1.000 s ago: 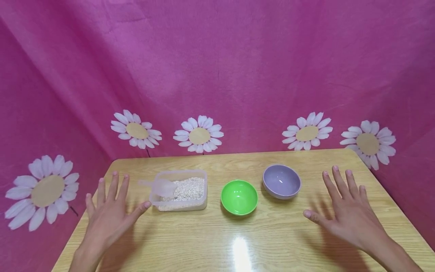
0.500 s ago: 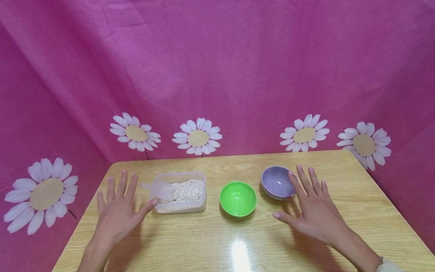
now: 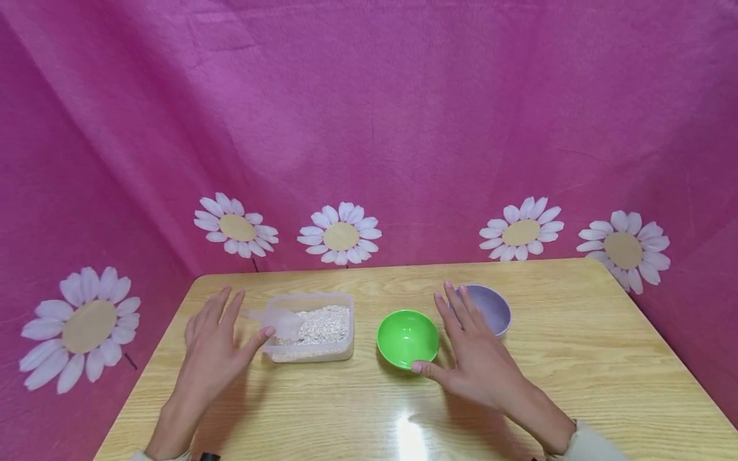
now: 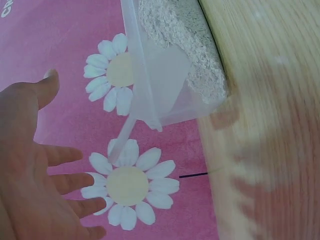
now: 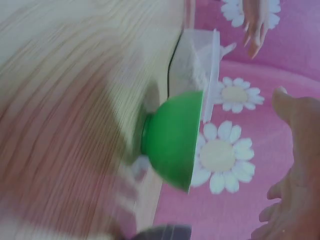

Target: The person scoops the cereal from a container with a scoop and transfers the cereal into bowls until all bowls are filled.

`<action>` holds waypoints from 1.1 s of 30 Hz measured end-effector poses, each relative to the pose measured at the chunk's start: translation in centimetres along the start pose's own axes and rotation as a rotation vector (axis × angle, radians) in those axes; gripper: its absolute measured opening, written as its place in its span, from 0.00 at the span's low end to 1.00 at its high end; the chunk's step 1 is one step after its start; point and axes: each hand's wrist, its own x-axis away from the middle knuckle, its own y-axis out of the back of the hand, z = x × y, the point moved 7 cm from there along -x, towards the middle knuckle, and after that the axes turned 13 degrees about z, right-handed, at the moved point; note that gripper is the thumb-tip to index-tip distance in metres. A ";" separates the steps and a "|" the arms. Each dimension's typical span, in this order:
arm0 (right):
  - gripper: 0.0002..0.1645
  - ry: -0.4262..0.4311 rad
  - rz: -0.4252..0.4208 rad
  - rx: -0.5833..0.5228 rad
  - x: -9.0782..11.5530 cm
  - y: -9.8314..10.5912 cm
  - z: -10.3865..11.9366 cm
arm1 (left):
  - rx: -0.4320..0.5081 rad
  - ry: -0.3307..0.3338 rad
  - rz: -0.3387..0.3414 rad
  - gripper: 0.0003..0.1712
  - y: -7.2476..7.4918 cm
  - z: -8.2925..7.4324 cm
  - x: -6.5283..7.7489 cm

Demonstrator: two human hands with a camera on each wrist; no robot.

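Note:
My left hand [image 3: 212, 349] hovers at the left side of a clear plastic container [image 3: 340, 351] of oat-like flakes [image 3: 325, 324], its fingers spread and holding nothing. A translucent scoop [image 3: 284, 321] lies in the flakes, its handle sticking out over the rim toward that hand. Between container and purple bowl stands a green bowl [image 3: 407, 339] with nothing in it. At the green bowl's right side is my right hand [image 3: 481, 362], fingers extended, thumb tip overlapping the near rim in the head view. Partly hidden behind this hand is the purple bowl [image 3: 492, 309].
Everything stands on a light wooden table [image 3: 323, 410] with rounded far corners. A pink curtain [image 3: 369, 128] with printed white daisies encloses the back and both sides.
My right hand has swept left from beyond the purple bowl to the green bowl. The left hand has moved slightly right, closer to the container and scoop handle.

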 end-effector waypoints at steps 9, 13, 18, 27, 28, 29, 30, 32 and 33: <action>0.63 0.061 0.019 -0.167 -2.1 -2.0 3.3 | 0.072 -0.034 -0.125 0.39 -0.2 0.8 -0.7; 0.61 0.067 0.051 -0.254 -2.9 -2.8 4.6 | 0.112 -0.047 -0.179 0.36 -0.4 1.1 -0.8; 0.59 0.056 0.098 -0.353 -3.8 -3.8 5.9 | 0.139 -0.053 -0.209 0.32 -0.8 1.6 -1.2; 0.54 0.092 0.120 -0.481 -5.0 -5.9 8.0 | 0.248 -0.038 -0.099 0.29 -2.2 3.5 -2.4; 0.54 0.096 0.125 -0.490 -5.1 -6.2 8.2 | 0.251 -0.043 -0.091 0.28 -2.2 3.7 -2.5; 0.54 0.099 0.130 -0.498 -5.2 -6.5 8.4 | 0.253 -0.050 -0.083 0.28 -2.3 3.9 -2.6; 0.54 0.101 0.134 -0.511 -5.3 -6.8 8.5 | 0.257 -0.057 -0.071 0.27 -2.4 4.1 -2.7; 0.54 0.100 0.141 -0.536 -5.5 -7.3 8.8 | 0.265 -0.066 -0.035 0.26 -2.7 4.3 -2.9; 0.54 0.100 0.143 -0.549 -5.6 -7.5 8.9 | 0.267 -0.069 -0.016 0.26 -2.8 4.3 -3.1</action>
